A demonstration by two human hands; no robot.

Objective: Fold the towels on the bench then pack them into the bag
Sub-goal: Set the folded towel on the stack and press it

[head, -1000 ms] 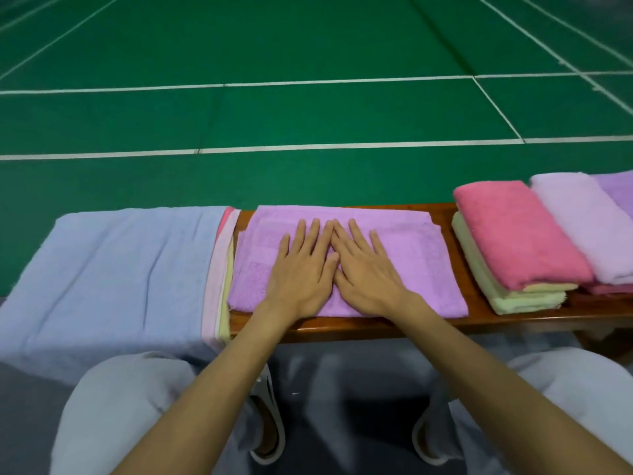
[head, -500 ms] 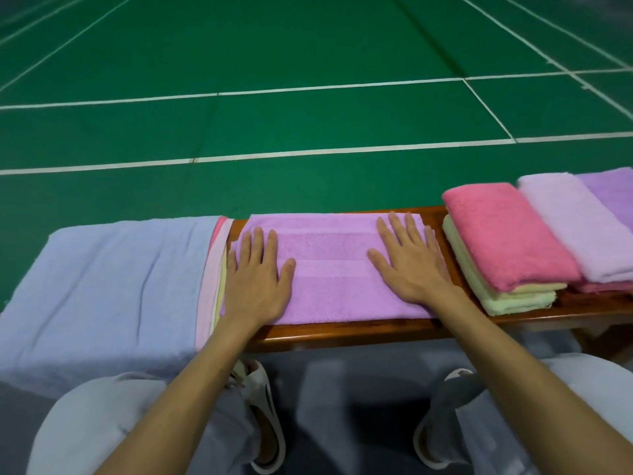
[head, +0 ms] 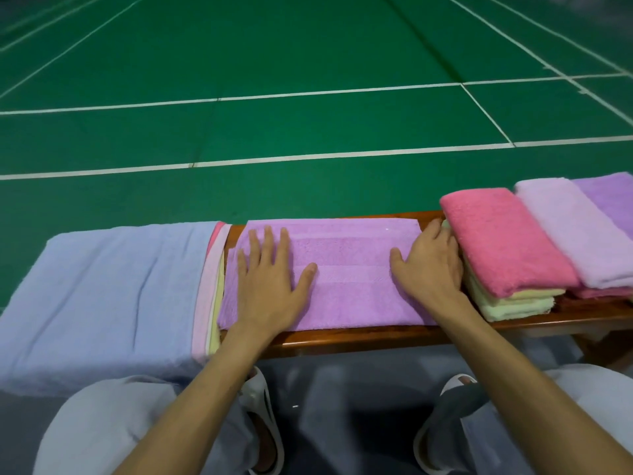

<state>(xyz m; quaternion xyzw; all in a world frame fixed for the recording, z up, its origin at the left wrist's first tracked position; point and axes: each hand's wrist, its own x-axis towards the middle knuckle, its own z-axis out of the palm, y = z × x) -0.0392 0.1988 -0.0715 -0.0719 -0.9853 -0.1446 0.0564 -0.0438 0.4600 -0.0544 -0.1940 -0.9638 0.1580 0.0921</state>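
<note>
Purple towel [head: 342, 269] lies on the desk [head: 342, 339]; left hand [head: 270, 286] and right hand [head: 428, 265] press it, fingers [head: 268, 243] straight (gripping nothing), likely smoothing creases.

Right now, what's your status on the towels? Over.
Left hand, right hand flat on purple towel. Towel folded, on bench. Pink towel stack tight beside right hand.

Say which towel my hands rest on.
The middle purple towel, under the left hand and right hand; the blue pile and pink-topped stack flank it.
</note>
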